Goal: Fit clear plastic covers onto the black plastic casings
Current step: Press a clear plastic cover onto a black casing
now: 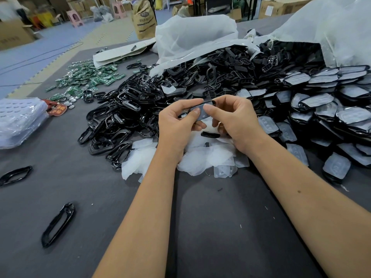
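Both hands hold one black plastic casing (203, 112) above the table, a clear cover lying on its face. My left hand (176, 122) grips its left end with the thumb pressed on top. My right hand (233, 120) pinches its right end, thumb on the cover. Loose clear covers (200, 157) lie in a heap right under my hands. A pile of bare black casings (128, 115) spreads to the left. Casings with covers fitted (321, 109) are stacked at the right.
Green circuit boards (88, 79) lie at the far left. A bag of clear trays (18, 119) sits at the left edge. White plastic bags (192, 35) spill black parts at the back. Two stray black frames (58, 224) lie on the grey table (220, 227) near me.
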`<state>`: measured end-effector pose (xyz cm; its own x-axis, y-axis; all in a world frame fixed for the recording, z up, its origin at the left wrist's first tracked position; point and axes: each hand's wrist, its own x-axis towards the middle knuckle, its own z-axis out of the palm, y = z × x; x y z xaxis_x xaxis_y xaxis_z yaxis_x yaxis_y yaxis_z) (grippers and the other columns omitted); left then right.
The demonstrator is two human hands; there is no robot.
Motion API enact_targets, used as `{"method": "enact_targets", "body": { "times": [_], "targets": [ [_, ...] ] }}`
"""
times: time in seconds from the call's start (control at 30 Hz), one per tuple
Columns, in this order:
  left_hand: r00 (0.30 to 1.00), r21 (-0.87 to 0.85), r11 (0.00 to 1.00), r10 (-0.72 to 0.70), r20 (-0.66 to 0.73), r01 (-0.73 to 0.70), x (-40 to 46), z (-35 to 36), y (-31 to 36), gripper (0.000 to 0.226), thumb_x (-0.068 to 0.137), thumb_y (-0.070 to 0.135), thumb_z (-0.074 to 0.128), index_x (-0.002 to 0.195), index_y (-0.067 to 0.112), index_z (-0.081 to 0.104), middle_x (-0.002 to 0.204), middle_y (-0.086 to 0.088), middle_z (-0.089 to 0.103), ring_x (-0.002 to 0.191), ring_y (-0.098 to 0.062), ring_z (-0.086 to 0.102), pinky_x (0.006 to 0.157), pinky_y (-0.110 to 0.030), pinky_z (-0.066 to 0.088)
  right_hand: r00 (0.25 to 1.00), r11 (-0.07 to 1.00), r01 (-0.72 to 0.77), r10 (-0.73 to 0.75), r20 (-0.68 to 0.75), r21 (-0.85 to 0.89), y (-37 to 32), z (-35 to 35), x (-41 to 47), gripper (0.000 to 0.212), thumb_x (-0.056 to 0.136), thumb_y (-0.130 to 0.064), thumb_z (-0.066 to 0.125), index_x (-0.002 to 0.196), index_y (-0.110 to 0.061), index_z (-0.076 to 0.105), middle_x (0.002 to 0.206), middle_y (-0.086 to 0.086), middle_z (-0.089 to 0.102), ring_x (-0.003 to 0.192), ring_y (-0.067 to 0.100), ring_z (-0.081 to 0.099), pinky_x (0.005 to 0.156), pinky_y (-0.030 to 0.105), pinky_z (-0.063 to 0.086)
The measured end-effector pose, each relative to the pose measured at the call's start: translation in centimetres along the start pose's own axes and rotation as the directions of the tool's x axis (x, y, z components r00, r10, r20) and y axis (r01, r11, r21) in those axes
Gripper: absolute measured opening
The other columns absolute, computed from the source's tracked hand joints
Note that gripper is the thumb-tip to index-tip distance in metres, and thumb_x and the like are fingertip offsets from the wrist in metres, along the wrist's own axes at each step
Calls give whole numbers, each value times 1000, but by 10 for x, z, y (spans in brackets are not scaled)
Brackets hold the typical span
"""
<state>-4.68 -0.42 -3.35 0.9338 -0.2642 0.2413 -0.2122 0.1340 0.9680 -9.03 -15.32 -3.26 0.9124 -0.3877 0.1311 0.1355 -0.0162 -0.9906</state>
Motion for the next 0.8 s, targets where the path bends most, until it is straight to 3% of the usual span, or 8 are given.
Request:
{"method": "enact_targets", "body": {
  "times": [0.2, 0.53, 0.8],
  "targets": [
    [1000, 7, 1000, -4, 13, 4, 0, 0, 0, 23, 94, -4, 66, 108, 10, 78, 97, -11, 76, 57, -19, 66, 63, -25, 57, 1000, 1000, 10, -10, -7, -4, 0, 0, -2, 17, 90, -14, 81, 85, -3, 69, 56, 2, 60, 41, 6, 50, 40, 19, 39],
    [1000, -14, 1000, -7, 9, 7, 3, -1, -4, 23, 94, -3, 67, 104, 13, 79, 101, -21, 74, 56, -19, 66, 59, -23, 56, 998, 999, 41, -41, -38, -26, 2, 4, -2, 10, 97, -8, 70, 92, -3, 77, 66, 6, 68, 52, 14, 63, 44, 23, 49],
    [1000, 29, 999, -28, 10, 27, 4, -1, -6, 19, 95, -4, 66, 108, 5, 76, 91, -13, 73, 53, -17, 63, 58, -23, 54, 990, 977, 88, -107, -92, -193, 5, 6, -2, 17, 97, -10, 68, 83, -14, 77, 58, 5, 67, 48, 20, 65, 44, 28, 53]
  ]
}}
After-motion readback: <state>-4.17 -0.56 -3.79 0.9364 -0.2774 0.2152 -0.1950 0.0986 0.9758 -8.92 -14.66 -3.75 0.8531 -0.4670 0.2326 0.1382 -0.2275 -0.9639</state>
